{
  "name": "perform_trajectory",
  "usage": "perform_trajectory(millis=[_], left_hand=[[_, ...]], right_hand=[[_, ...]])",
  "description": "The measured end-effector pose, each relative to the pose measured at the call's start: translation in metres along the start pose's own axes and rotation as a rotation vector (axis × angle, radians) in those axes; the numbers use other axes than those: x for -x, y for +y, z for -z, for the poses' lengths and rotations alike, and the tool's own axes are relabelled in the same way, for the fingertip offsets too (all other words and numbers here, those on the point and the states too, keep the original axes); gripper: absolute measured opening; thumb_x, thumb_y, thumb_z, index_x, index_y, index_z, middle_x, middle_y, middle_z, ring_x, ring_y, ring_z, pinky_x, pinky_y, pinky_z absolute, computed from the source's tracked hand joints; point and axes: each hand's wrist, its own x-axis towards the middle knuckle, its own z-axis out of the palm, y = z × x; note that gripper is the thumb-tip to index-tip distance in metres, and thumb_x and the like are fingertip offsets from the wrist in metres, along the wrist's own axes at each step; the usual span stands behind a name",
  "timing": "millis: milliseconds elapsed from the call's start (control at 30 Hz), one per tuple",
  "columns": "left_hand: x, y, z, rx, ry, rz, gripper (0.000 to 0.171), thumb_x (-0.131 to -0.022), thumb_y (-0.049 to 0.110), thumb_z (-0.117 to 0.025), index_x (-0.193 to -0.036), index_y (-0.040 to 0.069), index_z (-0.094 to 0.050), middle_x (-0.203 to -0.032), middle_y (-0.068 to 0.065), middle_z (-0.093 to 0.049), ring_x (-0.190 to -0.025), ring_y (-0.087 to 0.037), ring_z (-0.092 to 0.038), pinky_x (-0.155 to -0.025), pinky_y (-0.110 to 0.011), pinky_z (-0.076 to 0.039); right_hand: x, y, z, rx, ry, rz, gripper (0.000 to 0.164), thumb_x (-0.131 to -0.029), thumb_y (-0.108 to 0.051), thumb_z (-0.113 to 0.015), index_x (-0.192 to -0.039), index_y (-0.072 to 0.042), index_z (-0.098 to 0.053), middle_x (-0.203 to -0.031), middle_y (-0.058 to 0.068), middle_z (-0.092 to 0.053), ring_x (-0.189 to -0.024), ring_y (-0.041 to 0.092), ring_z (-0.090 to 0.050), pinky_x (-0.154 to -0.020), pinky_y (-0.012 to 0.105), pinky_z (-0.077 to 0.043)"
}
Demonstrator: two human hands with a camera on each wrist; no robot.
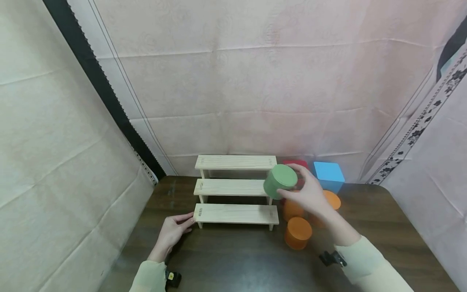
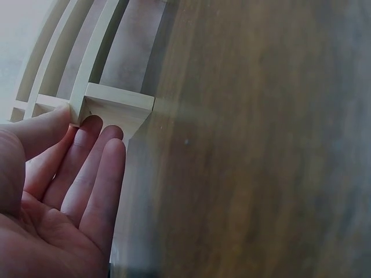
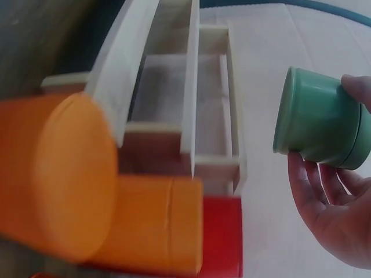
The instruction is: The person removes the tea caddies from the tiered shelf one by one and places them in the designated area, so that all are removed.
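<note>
A pale wooden three-step shelf (image 1: 235, 213) stands on the dark table. At the left end of its lowest board, my left hand (image 1: 171, 232) pinches the edge, thumb on one side and fingers underneath, as the left wrist view shows of the board end (image 2: 119, 97). My right hand (image 1: 308, 194) grips a green round canister (image 1: 279, 182) between thumb and fingers, holding it tilted in the air by the right end of the middle board. The right wrist view shows the green canister (image 3: 319, 119) with the fingers along its side.
Several orange round canisters (image 1: 298, 233) stand right of the shelf, partly under my right forearm. Behind them are a blue box (image 1: 328, 175) and a red object (image 1: 297, 162), partly hidden. Pale cloth walls (image 1: 255, 89) enclose the back and sides of the table (image 1: 226, 259).
</note>
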Motion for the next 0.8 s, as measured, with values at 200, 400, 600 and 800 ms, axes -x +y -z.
perform_trajectory(millis=[200, 400, 600, 800], left_hand=[[-0.002, 0.0, 0.003, 0.007, -0.011, 0.002, 0.031, -0.098, 0.014, -0.082, -0.127, 0.003, -0.079, -0.136, -0.018, -0.071, -0.108, -0.024, -0.075, -0.083, -0.033, -0.067], [-0.003, 0.001, 0.007, 0.011, -0.012, 0.006, 0.031, -0.098, 0.014, -0.081, -0.128, 0.003, -0.078, -0.136, -0.018, -0.071, -0.109, -0.024, -0.074, -0.083, -0.033, -0.067], [-0.002, 0.001, 0.004, 0.015, -0.026, 0.019, 0.032, -0.097, 0.013, -0.082, -0.127, 0.003, -0.079, -0.137, -0.019, -0.07, -0.111, -0.026, -0.074, -0.083, -0.035, -0.067], [-0.003, 0.001, 0.001, 0.013, -0.015, 0.021, 0.031, -0.097, 0.012, -0.081, -0.127, 0.003, -0.079, -0.136, -0.019, -0.071, -0.11, -0.026, -0.074, -0.082, -0.034, -0.067]], right_hand=[[0.027, 0.016, 0.02, 0.001, -0.002, -0.058, 0.088, -0.086, -0.033, -0.094, -0.159, -0.021, -0.046, -0.146, 0.01, -0.055, -0.127, 0.035, -0.059, -0.1, 0.056, -0.06], [0.049, 0.03, 0.034, 0.036, -0.013, -0.048, 0.086, -0.089, -0.033, -0.091, -0.162, -0.024, -0.045, -0.155, 0.011, -0.05, -0.127, 0.037, -0.058, -0.089, 0.038, -0.064], [0.073, 0.043, 0.054, 0.093, -0.028, -0.056, 0.08, -0.09, -0.03, -0.091, -0.157, -0.02, -0.05, -0.143, 0.01, -0.059, -0.124, 0.034, -0.056, -0.083, 0.035, -0.063], [0.094, 0.054, 0.075, 0.218, -0.018, -0.004, 0.085, -0.082, -0.029, -0.097, -0.154, -0.019, -0.053, -0.139, 0.003, -0.064, -0.118, 0.006, -0.062, -0.091, 0.033, -0.055]])
